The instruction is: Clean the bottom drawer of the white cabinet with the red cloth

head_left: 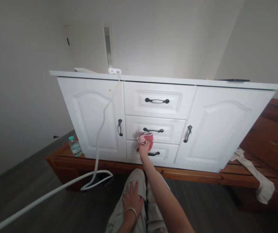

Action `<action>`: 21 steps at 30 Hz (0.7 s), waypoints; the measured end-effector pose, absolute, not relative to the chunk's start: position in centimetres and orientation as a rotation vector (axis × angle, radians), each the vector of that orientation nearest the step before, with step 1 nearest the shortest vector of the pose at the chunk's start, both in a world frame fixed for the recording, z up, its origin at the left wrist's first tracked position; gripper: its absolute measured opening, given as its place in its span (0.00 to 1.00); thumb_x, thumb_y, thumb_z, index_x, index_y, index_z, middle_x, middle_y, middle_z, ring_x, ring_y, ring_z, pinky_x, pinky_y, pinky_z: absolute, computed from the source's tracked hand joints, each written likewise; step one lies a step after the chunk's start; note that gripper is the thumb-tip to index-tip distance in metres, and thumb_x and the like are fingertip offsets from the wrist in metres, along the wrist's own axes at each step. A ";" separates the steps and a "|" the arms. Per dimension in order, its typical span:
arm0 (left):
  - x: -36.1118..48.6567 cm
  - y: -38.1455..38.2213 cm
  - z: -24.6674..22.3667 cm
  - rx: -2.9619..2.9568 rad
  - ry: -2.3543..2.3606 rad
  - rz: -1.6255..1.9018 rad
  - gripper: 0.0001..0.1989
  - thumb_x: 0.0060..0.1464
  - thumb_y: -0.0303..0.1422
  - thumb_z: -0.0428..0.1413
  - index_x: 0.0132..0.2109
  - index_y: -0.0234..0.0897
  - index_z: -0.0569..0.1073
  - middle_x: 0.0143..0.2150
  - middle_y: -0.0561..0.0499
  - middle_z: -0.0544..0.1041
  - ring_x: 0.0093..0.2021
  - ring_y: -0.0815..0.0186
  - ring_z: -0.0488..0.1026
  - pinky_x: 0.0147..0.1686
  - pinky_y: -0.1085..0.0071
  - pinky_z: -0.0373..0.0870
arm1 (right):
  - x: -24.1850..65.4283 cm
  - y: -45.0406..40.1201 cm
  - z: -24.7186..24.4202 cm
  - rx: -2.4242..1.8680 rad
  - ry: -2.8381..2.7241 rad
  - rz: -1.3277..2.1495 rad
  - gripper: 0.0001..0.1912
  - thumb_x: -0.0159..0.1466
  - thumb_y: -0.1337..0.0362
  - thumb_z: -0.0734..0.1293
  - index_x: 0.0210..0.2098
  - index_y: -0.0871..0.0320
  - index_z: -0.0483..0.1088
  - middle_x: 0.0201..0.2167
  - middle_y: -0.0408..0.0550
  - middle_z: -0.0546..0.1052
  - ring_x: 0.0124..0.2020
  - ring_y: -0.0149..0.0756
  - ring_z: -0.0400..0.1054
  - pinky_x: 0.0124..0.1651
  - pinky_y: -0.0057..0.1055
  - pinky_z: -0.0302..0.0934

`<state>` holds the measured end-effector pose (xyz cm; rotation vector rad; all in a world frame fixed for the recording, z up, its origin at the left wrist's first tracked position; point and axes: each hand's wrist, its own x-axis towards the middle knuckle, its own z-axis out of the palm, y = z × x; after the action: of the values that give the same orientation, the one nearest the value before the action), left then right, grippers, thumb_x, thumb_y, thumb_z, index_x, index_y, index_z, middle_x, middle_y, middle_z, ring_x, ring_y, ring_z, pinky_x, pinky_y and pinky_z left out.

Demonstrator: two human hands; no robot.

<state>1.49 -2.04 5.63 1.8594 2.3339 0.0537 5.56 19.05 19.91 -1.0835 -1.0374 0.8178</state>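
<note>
- The right hand (143, 149), at the centre of the frame, is gripping a pink cloth (146, 139), with its fingers closed around the bunched fabric.
- The pink cloth is pressing against the front of the white cabinet (92, 110), on the seam between the middle drawer (170, 130) and the bottom drawer (165, 152), just left of the bottom drawer's dark handle (153, 154).
- The right forearm is stretching up from the lower right of centre toward the drawers.
- The left hand (131, 198), at the lower centre of the frame, is lying flat with its fingers spread on the person's knee, which is covered by beige trousers; it is holding nothing, and a thin bangle (130, 211) is sitting on its wrist.
- The cabinet is filling the middle of the frame and is resting on a reddish wooden frame (202, 176) that is running along its base and up the right edge.
- A white cable (99, 136) is hanging from a power strip (114, 71) on the cabinet top, looping on the dark floor and trailing off to the lower left.
- A water bottle (75, 146) is standing on the wooden frame, just beside the cabinet's left door.
- A white rag (255, 176) is draping over the wooden frame at the right of the frame.
</note>
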 end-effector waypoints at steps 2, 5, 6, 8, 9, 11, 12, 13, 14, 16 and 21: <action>1.4 -2.0 5.5 1.865 2.336 0.048 0.40 0.55 0.32 0.54 0.74 0.49 0.53 0.77 0.48 0.52 0.74 0.49 0.54 0.67 0.50 0.55 | 3.5 19.2 19.5 -1.193 -1.230 0.686 0.11 0.56 0.71 0.63 0.38 0.56 0.60 0.43 0.56 0.72 0.53 0.52 0.64 0.55 0.48 0.60; 1.3 -1.9 5.3 1.882 2.339 0.036 0.40 0.56 0.31 0.54 0.74 0.48 0.53 0.77 0.47 0.52 0.74 0.49 0.53 0.68 0.51 0.55 | 2.1 18.5 18.3 -1.270 -1.616 0.547 0.14 0.55 0.75 0.63 0.41 0.59 0.65 0.50 0.60 0.70 0.57 0.53 0.59 0.61 0.48 0.52; 1.2 -1.9 5.2 1.889 2.340 0.038 0.40 0.56 0.31 0.54 0.74 0.47 0.53 0.77 0.47 0.52 0.74 0.48 0.52 0.68 0.51 0.55 | 2.1 18.2 17.7 -1.273 -1.756 0.514 0.16 0.55 0.76 0.63 0.42 0.59 0.66 0.51 0.59 0.70 0.57 0.52 0.59 0.61 0.47 0.51; 1.2 -1.9 5.1 1.897 2.339 0.046 0.41 0.55 0.31 0.54 0.74 0.48 0.53 0.77 0.46 0.52 0.74 0.48 0.52 0.67 0.51 0.56 | 2.5 17.3 16.2 -1.278 -2.005 0.457 0.18 0.55 0.77 0.64 0.44 0.59 0.69 0.52 0.58 0.71 0.58 0.49 0.59 0.63 0.45 0.49; 1.1 -1.8 5.0 1.899 2.341 0.052 0.41 0.55 0.31 0.54 0.74 0.48 0.53 0.77 0.46 0.52 0.74 0.48 0.52 0.67 0.51 0.56 | 3.0 16.9 15.4 -1.289 -2.101 0.432 0.17 0.56 0.77 0.63 0.45 0.59 0.70 0.53 0.58 0.72 0.57 0.49 0.60 0.63 0.44 0.48; 1.2 -1.8 4.9 1.900 2.351 0.062 0.41 0.55 0.32 0.55 0.74 0.48 0.54 0.77 0.46 0.53 0.74 0.48 0.54 0.67 0.52 0.57 | 4.5 15.9 13.5 -1.334 -2.225 0.393 0.16 0.59 0.77 0.63 0.45 0.61 0.71 0.53 0.59 0.73 0.57 0.49 0.61 0.64 0.45 0.47; 1.2 -1.8 4.9 1.899 2.358 0.067 0.41 0.55 0.32 0.55 0.74 0.48 0.54 0.77 0.46 0.54 0.73 0.48 0.54 0.67 0.52 0.57 | 5.6 15.4 12.6 -1.369 -2.257 0.377 0.15 0.60 0.76 0.63 0.46 0.61 0.72 0.52 0.60 0.74 0.57 0.49 0.62 0.64 0.45 0.47; 1.2 -1.8 4.9 1.896 2.363 0.072 0.40 0.55 0.32 0.55 0.73 0.48 0.55 0.76 0.45 0.54 0.73 0.48 0.54 0.67 0.51 0.56 | 7.0 15.0 11.8 -1.411 -2.271 0.361 0.16 0.60 0.76 0.63 0.46 0.62 0.72 0.52 0.61 0.74 0.56 0.50 0.63 0.64 0.46 0.47; 1.2 -1.8 4.9 1.896 2.363 0.080 0.40 0.55 0.32 0.54 0.73 0.48 0.56 0.76 0.45 0.55 0.73 0.48 0.54 0.67 0.50 0.55 | 8.5 14.6 11.0 -1.459 -2.269 0.344 0.16 0.60 0.76 0.62 0.46 0.63 0.72 0.52 0.62 0.75 0.56 0.51 0.63 0.64 0.48 0.46; 1.2 -1.9 5.1 1.896 2.353 0.099 0.39 0.55 0.31 0.54 0.73 0.48 0.56 0.76 0.45 0.55 0.73 0.48 0.54 0.67 0.49 0.55 | 12.3 13.8 10.0 -1.555 -2.225 0.307 0.18 0.60 0.77 0.60 0.47 0.64 0.73 0.52 0.65 0.75 0.55 0.53 0.64 0.64 0.50 0.46; 1.4 -2.0 5.3 1.925 2.342 0.108 0.39 0.55 0.32 0.53 0.73 0.46 0.57 0.76 0.43 0.54 0.73 0.47 0.55 0.68 0.49 0.54 | 22.2 12.6 10.8 -1.623 -2.040 0.257 0.17 0.52 0.76 0.65 0.41 0.61 0.74 0.48 0.63 0.76 0.55 0.55 0.64 0.62 0.48 0.47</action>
<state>1.38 -1.96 5.33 1.9246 2.3416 0.1081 22.16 12.57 10.84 -1.6228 -2.0399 0.2566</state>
